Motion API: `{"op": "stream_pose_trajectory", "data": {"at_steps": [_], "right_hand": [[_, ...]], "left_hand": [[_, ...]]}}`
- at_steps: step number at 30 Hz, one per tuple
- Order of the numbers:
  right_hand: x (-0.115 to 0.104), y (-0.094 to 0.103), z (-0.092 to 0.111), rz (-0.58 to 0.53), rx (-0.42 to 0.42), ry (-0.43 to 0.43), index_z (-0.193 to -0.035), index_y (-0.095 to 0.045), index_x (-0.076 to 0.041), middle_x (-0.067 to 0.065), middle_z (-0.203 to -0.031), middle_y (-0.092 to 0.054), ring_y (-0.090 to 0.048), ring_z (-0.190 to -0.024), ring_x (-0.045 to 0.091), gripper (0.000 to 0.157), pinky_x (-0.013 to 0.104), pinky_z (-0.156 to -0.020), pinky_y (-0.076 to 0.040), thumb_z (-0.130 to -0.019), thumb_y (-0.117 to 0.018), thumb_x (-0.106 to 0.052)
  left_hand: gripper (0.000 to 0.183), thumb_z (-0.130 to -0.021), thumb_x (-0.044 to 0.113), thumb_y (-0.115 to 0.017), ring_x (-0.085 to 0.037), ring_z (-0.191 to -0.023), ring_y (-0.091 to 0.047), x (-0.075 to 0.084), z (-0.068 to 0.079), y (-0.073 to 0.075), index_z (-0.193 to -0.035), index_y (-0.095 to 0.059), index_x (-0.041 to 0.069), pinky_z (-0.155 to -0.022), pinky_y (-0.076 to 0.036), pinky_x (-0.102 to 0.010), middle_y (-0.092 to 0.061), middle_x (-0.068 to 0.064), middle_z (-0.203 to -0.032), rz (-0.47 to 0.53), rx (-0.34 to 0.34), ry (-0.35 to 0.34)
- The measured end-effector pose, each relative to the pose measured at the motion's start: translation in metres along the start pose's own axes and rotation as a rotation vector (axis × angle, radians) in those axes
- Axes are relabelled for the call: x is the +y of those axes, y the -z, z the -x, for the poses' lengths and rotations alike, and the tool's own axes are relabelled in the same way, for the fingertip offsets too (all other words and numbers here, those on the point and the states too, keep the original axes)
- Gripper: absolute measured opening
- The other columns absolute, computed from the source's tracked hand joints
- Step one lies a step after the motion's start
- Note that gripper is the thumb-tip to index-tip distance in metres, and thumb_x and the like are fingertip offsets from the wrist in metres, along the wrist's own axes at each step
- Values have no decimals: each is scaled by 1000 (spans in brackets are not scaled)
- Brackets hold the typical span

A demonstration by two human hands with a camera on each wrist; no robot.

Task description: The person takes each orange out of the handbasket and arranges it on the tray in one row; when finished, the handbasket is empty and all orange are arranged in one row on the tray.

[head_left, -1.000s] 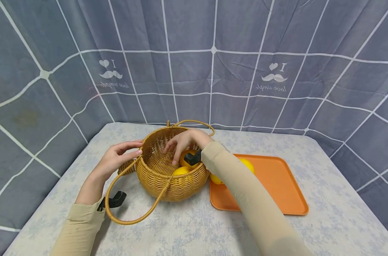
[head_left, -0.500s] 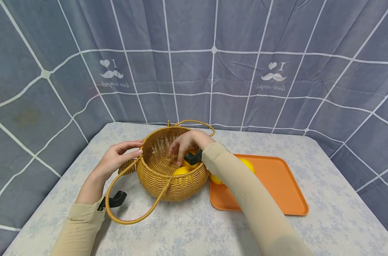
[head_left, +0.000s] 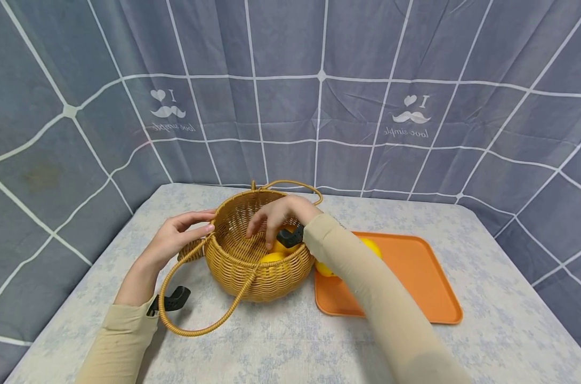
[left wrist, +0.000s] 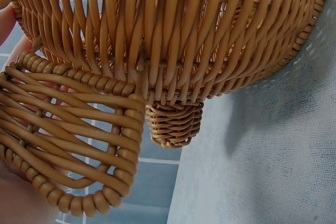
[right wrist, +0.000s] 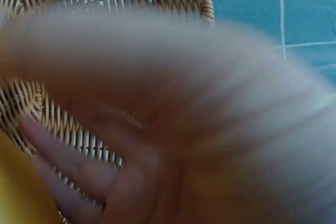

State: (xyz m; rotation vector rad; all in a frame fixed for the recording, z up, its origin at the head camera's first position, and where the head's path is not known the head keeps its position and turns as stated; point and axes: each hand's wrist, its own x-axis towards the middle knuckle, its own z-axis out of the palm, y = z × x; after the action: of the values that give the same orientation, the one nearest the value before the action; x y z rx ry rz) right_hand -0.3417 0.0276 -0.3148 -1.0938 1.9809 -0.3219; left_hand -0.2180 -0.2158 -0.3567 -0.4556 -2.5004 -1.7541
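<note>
A woven wicker basket (head_left: 264, 280) stands in the middle of the table. My left hand (head_left: 172, 234) touches its left rim, thumb and fingers extended. In the left wrist view, the basket's outer wall (left wrist: 173, 35) and a woven flap (left wrist: 68, 129) cover most of that hand. My right hand (head_left: 273, 218) reaches over the far right rim into the basket, fingers spread loosely downward and holding nothing. Below and beside it lie a yellow round fruit (head_left: 272, 258) and a deeper yellow one (head_left: 278, 247). The right wrist view has blurred fingers (right wrist: 79, 171) near a yellow surface (right wrist: 18, 192).
One basket handle (head_left: 194, 334) loops over toward the near left; the other handle (head_left: 292, 182) leans to the back. An orange tray (head_left: 415, 272) lies at the right with yellow fruit (head_left: 371, 246) on it, partly behind my right sleeve (head_left: 367, 277). A grid-patterned curtain (head_left: 290, 106) hangs behind.
The right hand's fingers drew in toward the fruit, then spread to the left again inside the basket. The left hand, basket and tray have stayed in place.
</note>
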Motion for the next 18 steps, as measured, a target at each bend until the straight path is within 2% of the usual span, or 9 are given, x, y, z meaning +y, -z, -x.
{"op": "stream_pose_trajectory", "data": {"at_steps": [4, 7, 12, 15, 18], "right_hand": [[-3, 1, -2, -51, 2, 58, -132, -55, -11, -4, -132, -51, -43, -124, 16, 60, 22, -98, -38, -76, -78, -11], [-3, 2, -2, -59, 8, 33, -132, -55, -11, -2, -132, -51, -43, -124, 18, 60, 21, -96, -39, -76, -78, -11], [-3, 1, 1, -79, -15, -84, -133, -54, -12, 0, -137, -47, -39, -128, 15, 62, 23, -97, -39, -76, -78, -12], [-3, 0, 3, -114, -41, -161, -135, -52, -13, 4, -142, -42, -36, -131, 18, 64, 27, -96, -42, -77, -78, -11], [-3, 0, 3, -77, -67, -211, -137, -50, -15, 5, -144, -40, -36, -131, 19, 65, 31, -95, -42, -78, -77, -14]], "left_hand": [[40, -91, 22, -65, -30, -134, -31, 2, 0, 0, -123, -59, -1, -108, -22, -55, -49, -12, -137, 5, -4, 5], [40, -91, 22, -65, -30, -135, -31, 3, 0, 0, -123, -59, -1, -107, -22, -55, -48, -14, -138, 1, -6, 8], [42, -90, 25, -65, -30, -134, -31, 0, -2, 2, -123, -59, 0, -107, -22, -56, -49, -12, -138, -11, -5, 7], [42, -90, 25, -66, -29, -134, -32, 0, -1, 2, -123, -59, 0, -107, -22, -55, -50, -10, -137, -9, 1, 11], [41, -90, 24, -66, -29, -134, -32, 1, -1, 1, -123, -60, 0, -107, -22, -55, -50, -10, -137, -8, 3, 10]]}}
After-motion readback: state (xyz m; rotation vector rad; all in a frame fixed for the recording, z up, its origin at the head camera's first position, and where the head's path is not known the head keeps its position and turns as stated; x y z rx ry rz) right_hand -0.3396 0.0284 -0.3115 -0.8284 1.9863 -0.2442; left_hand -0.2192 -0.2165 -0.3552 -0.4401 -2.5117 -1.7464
